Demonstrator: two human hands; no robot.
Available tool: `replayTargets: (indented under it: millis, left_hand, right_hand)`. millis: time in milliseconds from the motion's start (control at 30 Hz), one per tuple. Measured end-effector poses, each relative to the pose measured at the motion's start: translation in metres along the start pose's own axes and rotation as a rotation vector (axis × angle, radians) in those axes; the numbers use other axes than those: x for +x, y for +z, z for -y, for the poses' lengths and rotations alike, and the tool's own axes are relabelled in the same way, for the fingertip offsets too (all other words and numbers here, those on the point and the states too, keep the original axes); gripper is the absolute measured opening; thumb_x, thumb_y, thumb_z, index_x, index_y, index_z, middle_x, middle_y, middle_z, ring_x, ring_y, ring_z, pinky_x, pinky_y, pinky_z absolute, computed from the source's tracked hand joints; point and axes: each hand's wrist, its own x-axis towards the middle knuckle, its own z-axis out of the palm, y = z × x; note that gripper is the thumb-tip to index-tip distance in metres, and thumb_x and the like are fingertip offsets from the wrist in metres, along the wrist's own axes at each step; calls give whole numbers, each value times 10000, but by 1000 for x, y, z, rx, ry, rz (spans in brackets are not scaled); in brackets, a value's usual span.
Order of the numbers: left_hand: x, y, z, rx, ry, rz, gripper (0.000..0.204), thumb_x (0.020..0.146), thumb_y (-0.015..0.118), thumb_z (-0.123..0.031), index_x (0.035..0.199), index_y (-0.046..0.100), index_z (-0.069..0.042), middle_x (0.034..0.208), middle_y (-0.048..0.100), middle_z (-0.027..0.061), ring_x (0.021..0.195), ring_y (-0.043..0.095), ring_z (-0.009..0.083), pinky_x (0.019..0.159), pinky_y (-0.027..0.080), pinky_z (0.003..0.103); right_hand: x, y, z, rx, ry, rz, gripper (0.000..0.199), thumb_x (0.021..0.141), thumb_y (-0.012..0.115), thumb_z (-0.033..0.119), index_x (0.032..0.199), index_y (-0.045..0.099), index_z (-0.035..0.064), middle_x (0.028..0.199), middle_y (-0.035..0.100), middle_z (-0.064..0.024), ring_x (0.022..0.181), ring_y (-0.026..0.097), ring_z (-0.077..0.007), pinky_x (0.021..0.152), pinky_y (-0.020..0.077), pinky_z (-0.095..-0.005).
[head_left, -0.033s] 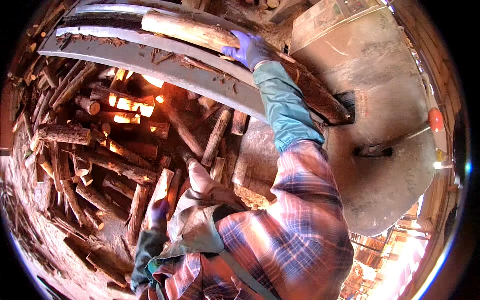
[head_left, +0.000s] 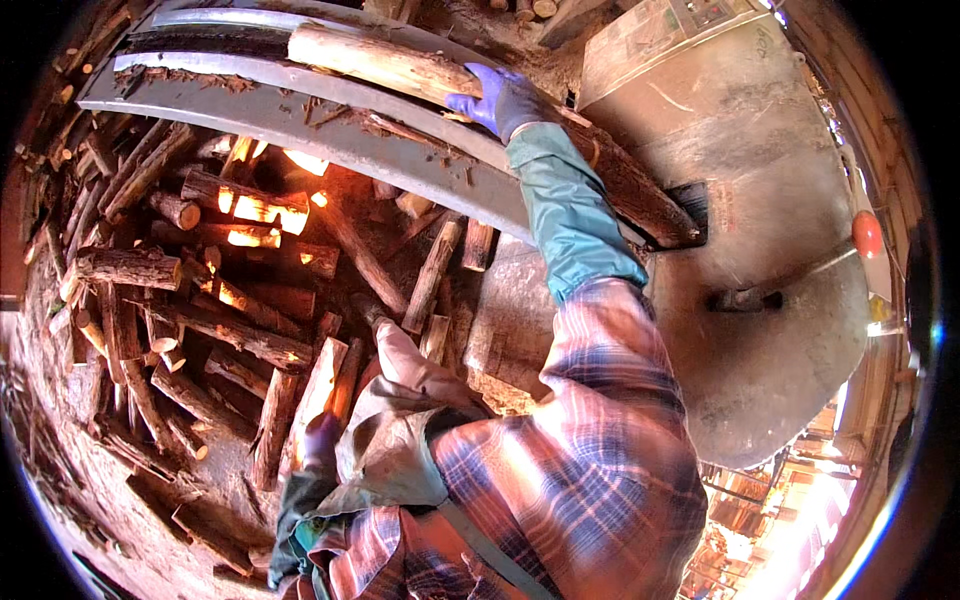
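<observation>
My right hand (head_left: 497,98), in a purple glove, is closed over a pale, peeled log (head_left: 380,62) lying in a grey metal trough (head_left: 290,118). Beyond the hand, a dark bark-covered length (head_left: 640,195) runs down to a square opening in a grey machine (head_left: 770,190). My hand and sleeve hide the join, so I cannot tell whether both lengths are one log. Down by my left leg hangs my left hand (head_left: 322,437), also gloved in purple, beside a pale-faced log (head_left: 318,388). Its fingers are too dark and blurred to read.
Bark-covered logs (head_left: 130,267) lie heaped on the floor left of my legs, some in bright light. Bark scraps (head_left: 320,112) litter the trough. A red-orange ball-shaped knob (head_left: 866,238) sits on a rod at the machine's right side. My foot stands among the logs.
My left hand has shifted slightly up and to the right. The peeled log and my right hand have moved a touch to the right in the picture.
</observation>
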Motion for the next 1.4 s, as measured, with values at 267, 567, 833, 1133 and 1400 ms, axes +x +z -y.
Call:
replayTargets:
  millis: [267,567,833,1133,1400]
  left_hand:
    - [-78,-35,47,92,-46,-55,246,912,606,-261,920,688,-28,781,663,52,705,609,161,616,483,308]
    - [-202,-30,215,-1117,-209,-470,283,941,618,-169,1187,609,-30,1026,659,82,918,608,151,803,511,296]
    - [-188,-55,253,-1516,-547,-471,348,965,576,-318,1227,589,-90,1063,666,88,909,656,209,768,552,341]
    - [-143,-68,278,-1456,-153,-349,440,932,624,-306,1275,529,-48,948,596,30,825,557,117,688,442,241]
    - [-1,-89,279,-1181,-237,-538,477,949,616,-240,1351,466,-31,1069,618,31,902,598,110,734,493,231]
  right_hand:
    - [-106,45,235,979,-353,-145,496,803,756,213,1212,589,-13,1182,638,-175,1067,620,-296,941,486,-407]
    - [-447,349,430,309,-836,1263,814,719,749,441,1392,452,92,1371,501,-194,1276,479,-316,1072,382,-378]
    - [-490,557,553,-300,-1308,943,811,720,688,333,1424,355,105,1195,519,-201,1125,511,-341,948,409,-429]
    - [-465,513,596,-301,-1401,1328,359,779,647,337,951,598,26,911,647,-228,860,665,-344,763,528,-490]
    - [-453,503,536,-60,-1079,1313,993,693,751,530,1484,326,107,1493,363,-184,1351,383,-359,1121,329,-424]
